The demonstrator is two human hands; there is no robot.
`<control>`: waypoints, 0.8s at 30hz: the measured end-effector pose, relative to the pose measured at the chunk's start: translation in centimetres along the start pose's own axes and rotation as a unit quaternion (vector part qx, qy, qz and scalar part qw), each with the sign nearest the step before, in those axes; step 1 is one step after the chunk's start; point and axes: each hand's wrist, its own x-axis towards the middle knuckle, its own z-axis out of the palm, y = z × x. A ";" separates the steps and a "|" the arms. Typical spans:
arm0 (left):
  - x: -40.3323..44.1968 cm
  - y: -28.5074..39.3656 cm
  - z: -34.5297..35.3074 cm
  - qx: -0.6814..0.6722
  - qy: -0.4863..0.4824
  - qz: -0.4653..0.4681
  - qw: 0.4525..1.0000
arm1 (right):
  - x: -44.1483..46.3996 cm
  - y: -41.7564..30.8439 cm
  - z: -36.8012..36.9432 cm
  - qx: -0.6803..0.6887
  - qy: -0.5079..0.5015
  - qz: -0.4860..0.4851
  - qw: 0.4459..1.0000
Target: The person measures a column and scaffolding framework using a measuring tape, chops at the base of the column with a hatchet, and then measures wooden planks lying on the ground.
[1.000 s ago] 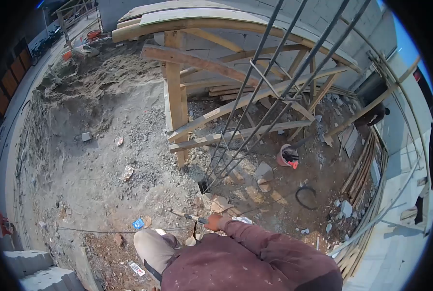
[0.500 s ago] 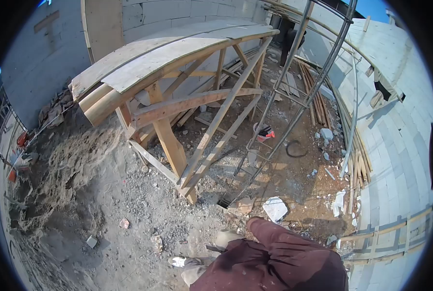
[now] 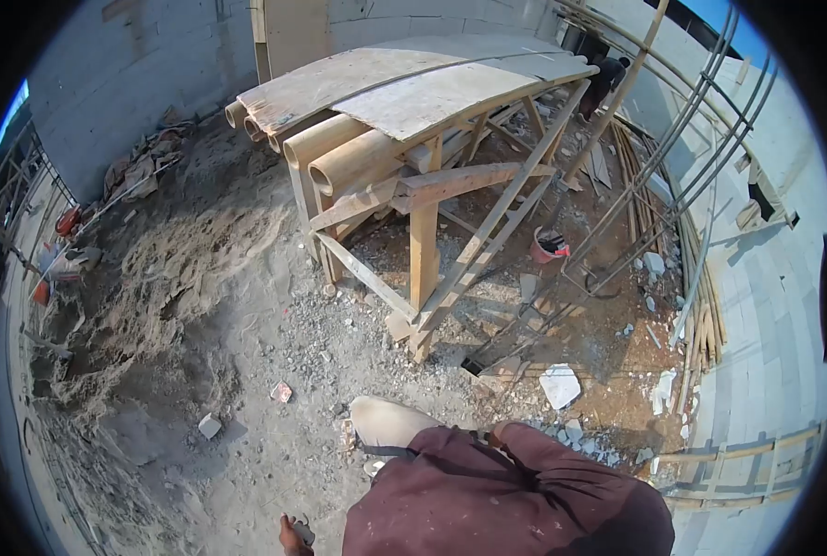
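Clasping a small grey object (image 3: 306, 534) at lower left, the left hand (image 3: 289, 537), fingers part-curled, could drop it if loose gravel (image 3: 344, 357) causes a stumble; the mostly hidden right hand (image 3: 499, 433): cannot tell.

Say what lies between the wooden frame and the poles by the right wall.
Between the frame and the poles, the head view shows a pink bucket, a rebar column and a white slab.

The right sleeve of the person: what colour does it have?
The right sleeve is maroon, clearest in the head view.
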 end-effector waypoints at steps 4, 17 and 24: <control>3.2 3.3 4.1 0.024 -0.049 0.045 0.997 | 0.9 -7.0 -4.9 -0.019 -0.016 -0.051 0.998; 20.6 18.8 2.2 0.278 -0.040 0.055 0.958 | 8.5 -27.5 -20.0 -0.049 0.094 -0.087 0.991; 22.7 33.6 4.5 0.303 -0.074 0.333 0.890 | -0.2 -38.0 -33.0 0.239 0.192 -0.090 0.948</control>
